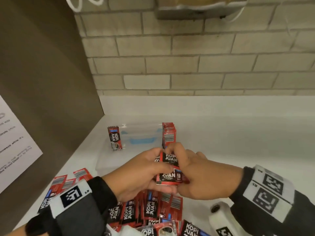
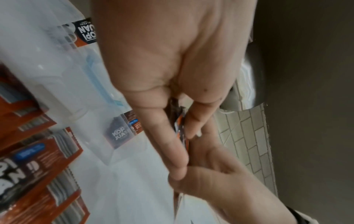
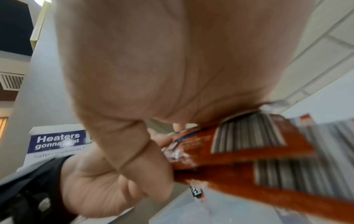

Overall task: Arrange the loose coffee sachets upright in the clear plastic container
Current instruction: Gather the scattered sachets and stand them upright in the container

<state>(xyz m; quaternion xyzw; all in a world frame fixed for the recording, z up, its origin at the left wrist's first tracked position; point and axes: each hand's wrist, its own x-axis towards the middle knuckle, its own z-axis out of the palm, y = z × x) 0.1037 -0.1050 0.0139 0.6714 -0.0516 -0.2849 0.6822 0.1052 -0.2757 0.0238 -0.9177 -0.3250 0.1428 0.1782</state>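
Head view: a person's left hand (image 1: 141,172) and right hand (image 1: 196,174) meet above a white counter (image 1: 238,133), both grasping a small stack of coffee sachets (image 1: 169,169) between curled fingers and thumbs. The left wrist view shows the left fingers (image 2: 172,145) pinching the stack edge-on; the right wrist view shows the barcode backs of the held sachets. Just beyond the hands sits the clear plastic container (image 1: 141,133), with one sachet (image 1: 115,138) standing upright at its left end and a row of upright sachets (image 1: 168,135) at its right end. More loose sachets (image 1: 150,212) lie heaped on the counter beneath the hands. A grey tiled wall (image 1: 187,57) rises behind.
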